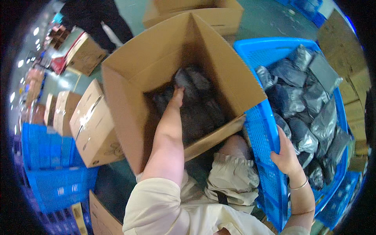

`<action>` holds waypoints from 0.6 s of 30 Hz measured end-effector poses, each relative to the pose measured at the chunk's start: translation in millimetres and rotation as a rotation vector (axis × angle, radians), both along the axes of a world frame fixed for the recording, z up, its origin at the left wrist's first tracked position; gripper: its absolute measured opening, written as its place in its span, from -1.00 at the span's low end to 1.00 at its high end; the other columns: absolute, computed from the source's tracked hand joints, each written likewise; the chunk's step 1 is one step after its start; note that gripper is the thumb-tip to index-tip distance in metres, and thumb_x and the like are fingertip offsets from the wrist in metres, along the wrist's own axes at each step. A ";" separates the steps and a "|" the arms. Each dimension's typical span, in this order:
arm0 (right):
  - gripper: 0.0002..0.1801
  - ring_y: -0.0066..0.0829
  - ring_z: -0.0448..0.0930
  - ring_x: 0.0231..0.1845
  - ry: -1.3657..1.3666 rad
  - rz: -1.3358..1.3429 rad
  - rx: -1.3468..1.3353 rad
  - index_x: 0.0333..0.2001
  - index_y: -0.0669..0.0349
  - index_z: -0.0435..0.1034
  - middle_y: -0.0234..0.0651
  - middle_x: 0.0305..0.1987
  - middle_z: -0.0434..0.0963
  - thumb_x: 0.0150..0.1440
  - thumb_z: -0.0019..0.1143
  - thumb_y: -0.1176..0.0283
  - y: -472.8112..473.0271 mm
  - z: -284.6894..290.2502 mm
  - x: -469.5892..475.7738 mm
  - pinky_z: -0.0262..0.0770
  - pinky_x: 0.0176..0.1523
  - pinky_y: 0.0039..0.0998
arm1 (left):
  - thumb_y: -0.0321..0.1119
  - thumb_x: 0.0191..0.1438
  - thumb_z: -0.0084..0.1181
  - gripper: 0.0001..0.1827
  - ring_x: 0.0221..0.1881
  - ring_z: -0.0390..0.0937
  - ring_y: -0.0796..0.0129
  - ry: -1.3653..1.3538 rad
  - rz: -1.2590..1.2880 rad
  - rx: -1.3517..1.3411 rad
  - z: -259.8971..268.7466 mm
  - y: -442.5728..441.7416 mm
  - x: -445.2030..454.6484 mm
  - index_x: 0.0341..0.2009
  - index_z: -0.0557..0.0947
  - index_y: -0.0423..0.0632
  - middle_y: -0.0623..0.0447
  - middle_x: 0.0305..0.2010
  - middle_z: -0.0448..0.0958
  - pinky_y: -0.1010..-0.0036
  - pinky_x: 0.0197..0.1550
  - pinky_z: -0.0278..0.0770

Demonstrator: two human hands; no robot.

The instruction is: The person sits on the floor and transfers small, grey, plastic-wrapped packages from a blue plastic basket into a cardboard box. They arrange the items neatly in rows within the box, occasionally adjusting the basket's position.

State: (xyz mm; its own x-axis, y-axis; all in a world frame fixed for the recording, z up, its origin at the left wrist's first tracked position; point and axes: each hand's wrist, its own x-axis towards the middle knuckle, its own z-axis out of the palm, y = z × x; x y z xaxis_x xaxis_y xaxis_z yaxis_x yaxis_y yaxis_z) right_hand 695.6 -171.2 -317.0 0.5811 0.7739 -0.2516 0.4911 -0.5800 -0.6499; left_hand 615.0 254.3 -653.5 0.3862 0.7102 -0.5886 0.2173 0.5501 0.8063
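Observation:
A large open cardboard box (123, 97) stands before me, with dark plastic-wrapped packages (199, 114) at its bottom. My left hand (179, 94) reaches deep inside and touches a dark wrapped package (186, 79); the fingers are partly hidden, so a grip cannot be told. On the right, my right hand (285, 152) is closed over the near side rim of a blue plastic basket (264, 123), thumb on the outer side. Many grey and black plastic-bagged packages (289, 100) fill this basket. A bangle sits on my right wrist.
Another open carton (217, 20) stands beyond the box. To the left are a taped carton (94, 126) and stacked blue crates (58, 182). A person in dark clothing (94, 20) is at the upper left. Stacked cartons (340, 47) line the far right.

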 end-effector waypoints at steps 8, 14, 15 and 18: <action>-0.22 -0.01 0.35 0.13 0.066 0.034 0.097 0.20 0.35 0.03 0.13 0.07 0.34 -0.17 0.02 0.55 -0.9 -6.6 8.5 0.25 0.17 -0.27 | -0.17 0.04 0.06 -0.21 0.27 0.10 -0.02 0.729 -0.217 0.454 -47.7 11.0 22.2 0.28 0.01 -0.11 -0.17 0.30 0.08 0.00 0.21 0.08; -0.36 -0.08 0.44 0.04 -0.276 -0.005 0.387 0.02 0.26 0.31 -0.02 0.02 0.43 -0.20 0.30 0.35 -1.3 -7.1 106.4 0.34 0.10 -0.24 | -0.40 -0.08 0.16 -0.43 0.18 0.21 -0.09 0.236 0.052 1.188 161.2 -115.2 66.9 0.07 0.34 -0.22 -0.28 0.14 0.27 0.17 0.19 0.15; -0.40 -0.12 0.43 0.08 -0.583 -0.099 0.372 -0.03 0.26 0.36 -0.05 0.04 0.42 -0.22 0.32 0.38 0.9 -3.1 148.2 0.32 0.14 -0.28 | -0.43 -0.09 0.15 -0.48 0.14 0.25 -0.10 0.054 -0.026 1.167 180.5 -131.3 67.0 0.02 0.37 -0.24 -0.29 0.10 0.31 0.18 0.18 0.18; -0.17 -0.13 0.20 0.27 -1.134 -0.428 0.012 0.16 0.08 0.21 -0.11 0.25 0.22 -0.28 0.31 0.44 -17.4 -2.0 268.5 0.12 0.29 -0.21 | -0.30 -0.17 0.20 -0.48 0.06 0.32 -0.09 0.150 -0.704 1.054 277.2 -214.9 39.2 -0.09 0.41 -0.25 -0.23 -0.06 0.40 0.12 0.17 0.17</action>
